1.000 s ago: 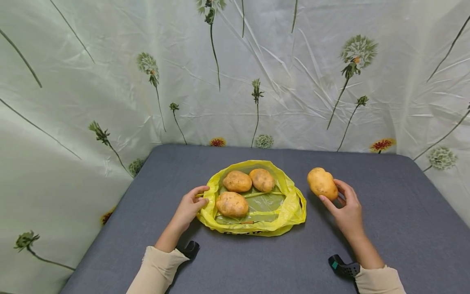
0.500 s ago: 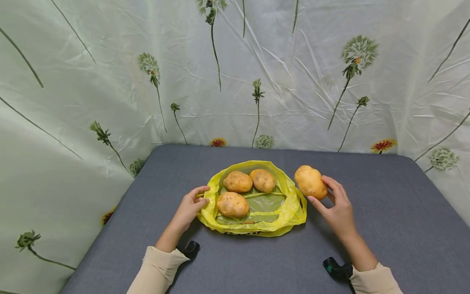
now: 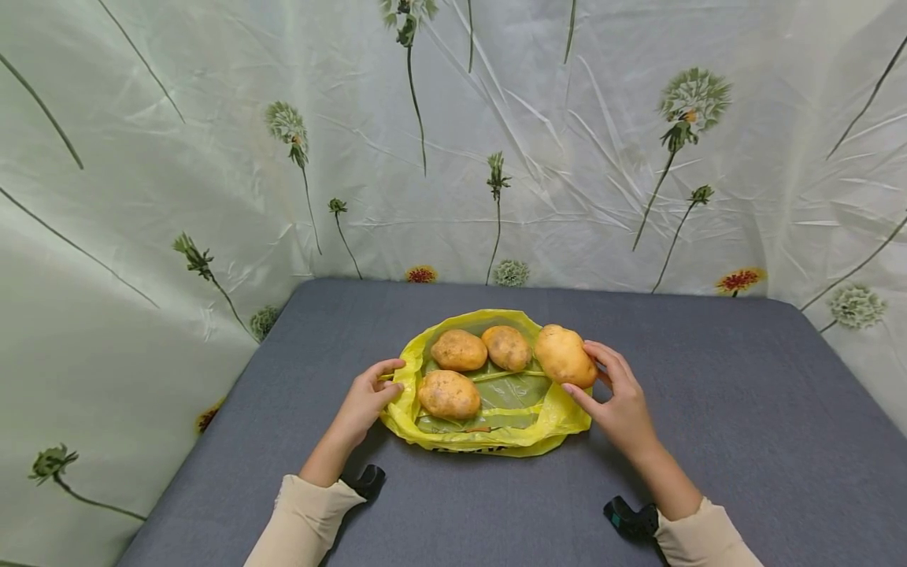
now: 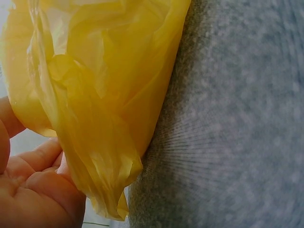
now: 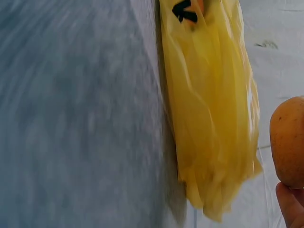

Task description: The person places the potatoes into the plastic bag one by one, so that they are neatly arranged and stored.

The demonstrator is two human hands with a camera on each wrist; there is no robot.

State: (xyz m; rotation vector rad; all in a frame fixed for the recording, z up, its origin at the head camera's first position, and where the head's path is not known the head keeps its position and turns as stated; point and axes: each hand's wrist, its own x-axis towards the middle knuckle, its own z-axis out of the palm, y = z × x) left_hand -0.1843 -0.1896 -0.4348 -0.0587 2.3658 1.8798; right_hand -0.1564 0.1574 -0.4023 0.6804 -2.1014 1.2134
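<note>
A yellow plastic bag (image 3: 568, 416) lies on its base with its mouth spread wide. Inside it rest three potatoes: one at the back left (image 3: 458, 350), one beside it to the right (image 3: 507, 348) and a larger one in front (image 3: 449, 394). My left hand (image 3: 363, 408) holds the bag's left edge, the yellow plastic (image 4: 109, 118) passing by its curled fingers. My right hand (image 3: 625, 408) grips another potato (image 3: 564, 357) between thumb and fingers, above the bag's right rim. In the right wrist view this potato (image 5: 289, 142) shows higher than the crumpled bag side (image 5: 213, 118).
A grey cloth-covered table (image 3: 496, 512) carries the bag. Behind and to the left hangs a pale curtain (image 3: 581, 142) printed with flowers. Black wrist devices sit below the left wrist (image 3: 364, 482) and the right wrist (image 3: 631, 520).
My right hand has moved left with its potato, from beside the bag to over its right rim. The left hand and the three potatoes in the bag have stayed put.
</note>
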